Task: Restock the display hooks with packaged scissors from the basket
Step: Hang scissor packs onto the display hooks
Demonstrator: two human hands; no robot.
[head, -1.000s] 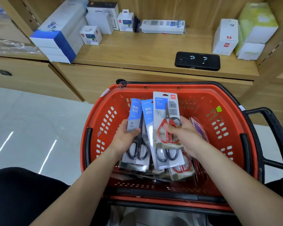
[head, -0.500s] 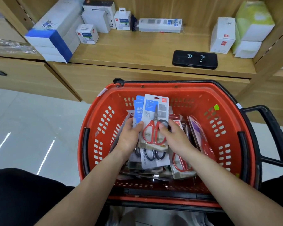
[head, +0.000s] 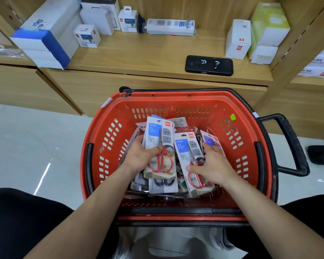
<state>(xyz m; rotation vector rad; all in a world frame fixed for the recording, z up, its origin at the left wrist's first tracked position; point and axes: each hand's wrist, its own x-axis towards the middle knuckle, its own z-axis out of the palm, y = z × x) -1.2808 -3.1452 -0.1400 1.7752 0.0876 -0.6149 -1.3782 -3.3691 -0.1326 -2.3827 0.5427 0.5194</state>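
Observation:
A red plastic basket (head: 238, 146) stands on the floor before a wooden shelf, holding several carded scissor packs. My left hand (head: 138, 157) grips a stack of packs; its top one is a pack of red-handled scissors (head: 160, 146) with a blue label, my thumb across its front. My right hand (head: 212, 166) grips a second pack of red-handled scissors (head: 188, 156) lying in the pile, thumb on its front and fingers at its right edge. A purple-labelled pack (head: 210, 140) leans at the right. No display hooks show.
The shelf (head: 148, 53) behind the basket carries white and blue boxes (head: 45, 34), a black phone (head: 209, 65) and green-white boxes (head: 267, 28). The basket's black handle (head: 292, 146) juts to the right. Glossy grey floor lies to the left.
Both hands have sunk lower into the basket. My right hand passed the red-handled pack onto the left hand's stack and now grips another red-handled pack from the pile.

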